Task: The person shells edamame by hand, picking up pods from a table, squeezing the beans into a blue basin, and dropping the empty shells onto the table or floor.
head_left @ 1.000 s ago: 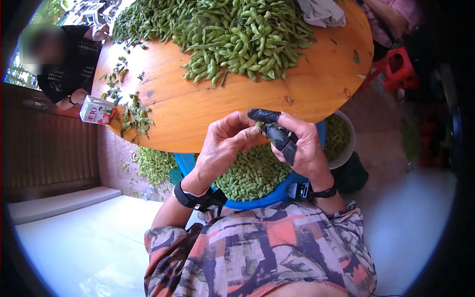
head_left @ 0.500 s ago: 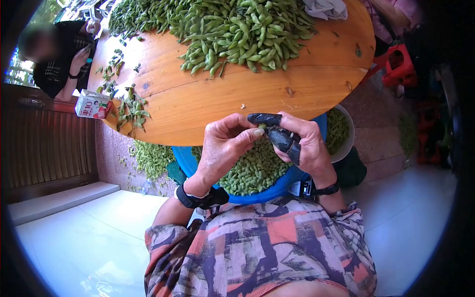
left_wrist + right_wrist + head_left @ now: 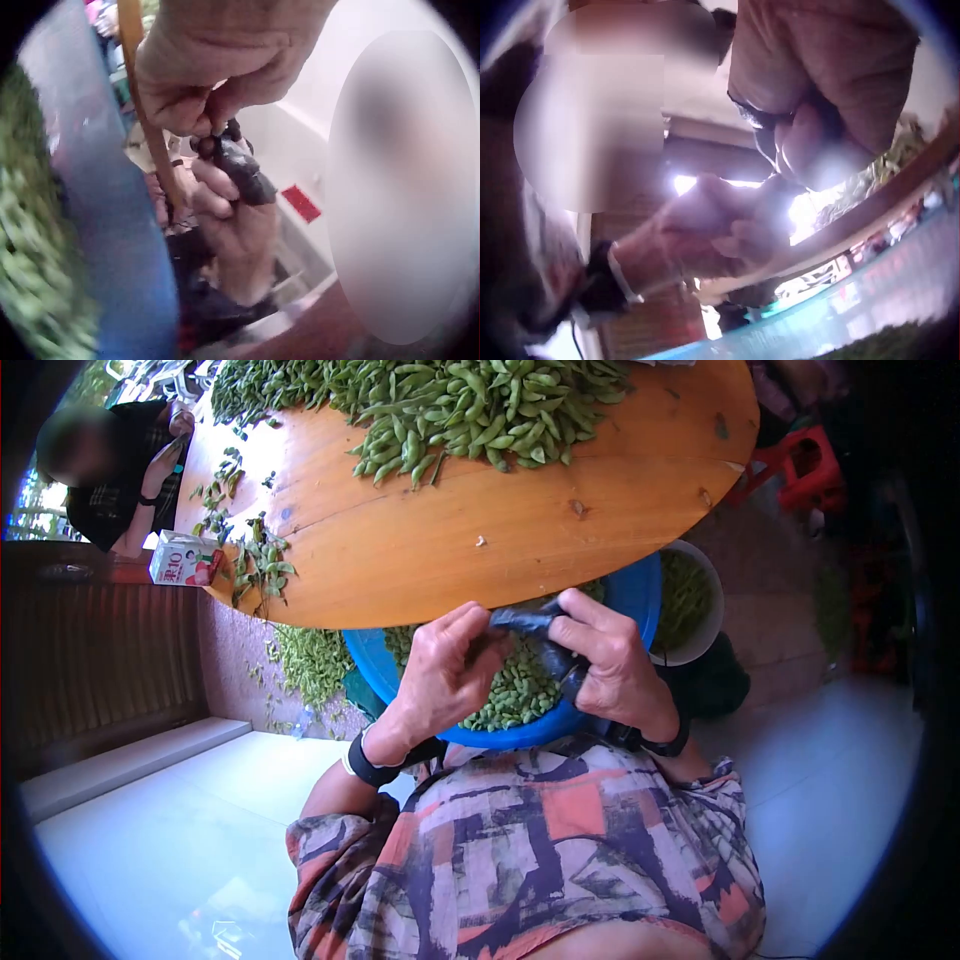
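Above a blue basin (image 3: 372, 660) of shelled green beans (image 3: 510, 695), both hands meet at their fingertips. The left hand (image 3: 445, 665) has finger and thumb pinched together against the right hand (image 3: 615, 665), whose thumb and forefinger wear black coverings and are bent around the same spot. In the left wrist view, the left hand (image 3: 217, 67) pinches right at the black-covered tips of the right hand (image 3: 240, 217). The right wrist view shows the left hand (image 3: 720, 225) below the right hand (image 3: 825, 90). Fingers and blur hide the small pod between them.
Beyond the hands stands a wooden table (image 3: 400, 550) with a large heap of green pods (image 3: 470, 410). A drink carton (image 3: 185, 558) and loose pods lie at its left edge. A white bowl (image 3: 718, 605) is right of the basin; a person (image 3: 120, 470) sits far left.
The view has shifted, so the table and pods sit higher. The hands stay together, slightly lower; the green pod seen between their tips before is now hidden.
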Tool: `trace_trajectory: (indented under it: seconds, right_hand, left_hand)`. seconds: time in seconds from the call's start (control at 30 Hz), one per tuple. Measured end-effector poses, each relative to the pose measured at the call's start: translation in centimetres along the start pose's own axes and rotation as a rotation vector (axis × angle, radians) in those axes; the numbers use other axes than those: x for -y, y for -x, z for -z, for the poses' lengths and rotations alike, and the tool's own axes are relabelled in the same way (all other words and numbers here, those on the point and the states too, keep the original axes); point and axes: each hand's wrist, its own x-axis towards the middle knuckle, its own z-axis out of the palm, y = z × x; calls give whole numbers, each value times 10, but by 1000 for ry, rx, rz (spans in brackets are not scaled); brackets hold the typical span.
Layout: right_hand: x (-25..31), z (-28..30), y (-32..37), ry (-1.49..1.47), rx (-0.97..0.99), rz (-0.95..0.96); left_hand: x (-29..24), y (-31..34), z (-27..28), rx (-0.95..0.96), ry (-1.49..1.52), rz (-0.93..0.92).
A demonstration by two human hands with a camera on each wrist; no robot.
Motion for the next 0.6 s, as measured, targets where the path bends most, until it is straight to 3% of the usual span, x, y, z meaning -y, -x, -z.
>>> trace_trajectory:
  seconds: [0.1, 0.23, 0.37, 0.47, 0.53, 0.6]
  right_hand:
    - [8, 17, 0, 17, -62, -59]
    - [-3, 21, 8, 27, -116, -84]
    - [-5, 14, 9, 50, -6, -110]
    - [-7, 1, 6, 6, 38, -91]
    - [-8, -6, 4, -12, 44, -76]
    - [-6, -9, 2, -17, 71, -94]
  left_hand:
    - [-9, 6, -4, -44, -539, -200]
    - [-8, 8, -4, -15, -747, -240]
    - [-4, 7, -1, -9, -737, -261]
    - [-7, 10, 3, 7, -504, -133]
    - [-14, 9, 5, -21, -303, 119]
    - [-11, 13, 5, -31, -239, 156]
